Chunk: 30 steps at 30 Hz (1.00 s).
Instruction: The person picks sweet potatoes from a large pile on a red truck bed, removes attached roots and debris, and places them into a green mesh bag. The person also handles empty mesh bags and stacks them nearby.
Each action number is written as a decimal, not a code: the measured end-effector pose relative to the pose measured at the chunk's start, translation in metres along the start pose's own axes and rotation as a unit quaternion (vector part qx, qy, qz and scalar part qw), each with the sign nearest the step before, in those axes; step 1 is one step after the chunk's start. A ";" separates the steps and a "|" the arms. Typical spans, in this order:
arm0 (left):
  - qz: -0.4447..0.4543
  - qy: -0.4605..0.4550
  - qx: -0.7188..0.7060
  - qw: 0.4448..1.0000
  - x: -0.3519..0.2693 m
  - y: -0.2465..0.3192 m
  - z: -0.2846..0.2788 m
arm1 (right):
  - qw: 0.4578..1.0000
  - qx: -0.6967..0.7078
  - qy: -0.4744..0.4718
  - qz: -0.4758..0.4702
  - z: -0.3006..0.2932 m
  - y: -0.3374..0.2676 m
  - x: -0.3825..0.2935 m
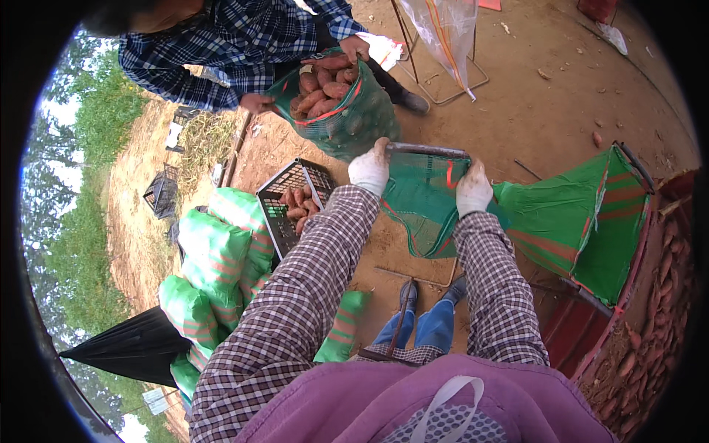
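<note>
My left hand point(370, 170), in a white work glove, is closed at one end of a metal bar point(426, 149) and the top of a green mesh bag point(418, 194). At the bar's other end, my right hand point(474, 188), also gloved, grips the bag's rim. The bag hangs between my hands, its mouth spread and red edging showing. Just beyond my left hand stands a full green mesh bag point(365, 119) of sweet potatoes point(324, 91). A co-worker point(221, 61) in a plaid shirt holds its rim with both hands.
A black plastic crate point(279, 221) with some sweet potatoes is at left, beside several filled green sacks point(213, 249). On the right, a green woven sack point(570, 227) is stretched on a frame near a sweet potato heap point(659, 326). A clear plastic bag point(443, 33) hangs on a stand.
</note>
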<state>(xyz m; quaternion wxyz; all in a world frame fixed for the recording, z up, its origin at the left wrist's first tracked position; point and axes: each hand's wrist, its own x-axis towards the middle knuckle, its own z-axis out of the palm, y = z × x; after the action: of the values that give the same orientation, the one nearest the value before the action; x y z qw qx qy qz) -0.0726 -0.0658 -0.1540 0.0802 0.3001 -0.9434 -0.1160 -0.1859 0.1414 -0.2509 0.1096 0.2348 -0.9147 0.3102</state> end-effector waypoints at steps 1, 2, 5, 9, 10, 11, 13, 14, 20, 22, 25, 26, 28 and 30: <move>-0.050 -0.038 -0.016 0.998 -0.005 0.000 0.001 | 1.000 0.000 0.002 -0.019 -0.007 0.008 -0.011; -0.096 -0.046 -0.029 0.994 -0.011 -0.001 0.002 | 0.998 -0.020 -0.040 -0.034 -0.018 0.018 -0.021; -0.106 -0.035 -0.077 0.991 -0.039 -0.010 0.011 | 0.988 -0.031 -0.140 0.048 -0.053 0.036 -0.063; -0.085 -0.111 -0.013 0.990 -0.079 -0.040 0.023 | 0.990 0.016 -0.138 0.021 -0.083 0.011 -0.105; -0.137 -0.140 -0.024 0.980 -0.088 -0.047 0.027 | 0.985 0.019 -0.151 0.081 -0.087 -0.002 -0.114; -0.161 -0.184 -0.052 0.968 -0.097 -0.058 0.028 | 0.984 0.057 -0.134 0.103 -0.096 -0.010 -0.121; -0.206 -0.242 -0.102 0.943 -0.125 -0.073 0.032 | 0.984 0.008 -0.113 0.140 -0.111 -0.024 -0.131; -0.220 -0.248 -0.102 0.938 -0.141 -0.078 0.036 | 0.983 -0.001 -0.101 0.156 -0.116 -0.029 -0.130; -0.322 -0.341 -0.232 0.852 -0.218 -0.079 0.041 | 0.965 -0.038 -0.137 0.219 -0.137 -0.045 -0.124; -0.285 -0.423 -0.175 0.842 -0.235 -0.059 0.031 | 0.956 -0.081 -0.149 0.239 -0.138 -0.055 -0.124; -0.176 -0.454 -0.118 0.865 -0.259 -0.025 0.006 | 0.942 -0.040 -0.155 0.296 -0.138 -0.080 -0.124; -0.123 -0.476 -0.081 0.867 -0.268 -0.015 0.001 | 0.936 -0.015 -0.171 0.308 -0.136 -0.091 -0.124; -0.059 -0.503 -0.073 0.859 -0.278 -0.003 -0.007 | 0.929 -0.003 -0.188 0.320 -0.133 -0.113 -0.125; -0.047 -0.525 -0.038 0.849 -0.283 0.002 -0.009 | 0.920 0.033 -0.170 0.353 -0.129 -0.136 -0.126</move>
<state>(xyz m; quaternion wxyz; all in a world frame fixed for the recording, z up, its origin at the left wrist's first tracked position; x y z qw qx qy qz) 0.1569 0.0994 -0.1679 -0.4217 0.2356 -0.8242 -0.2954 -0.0024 0.1720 -0.1234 -0.1718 -0.0502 -0.9325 0.3138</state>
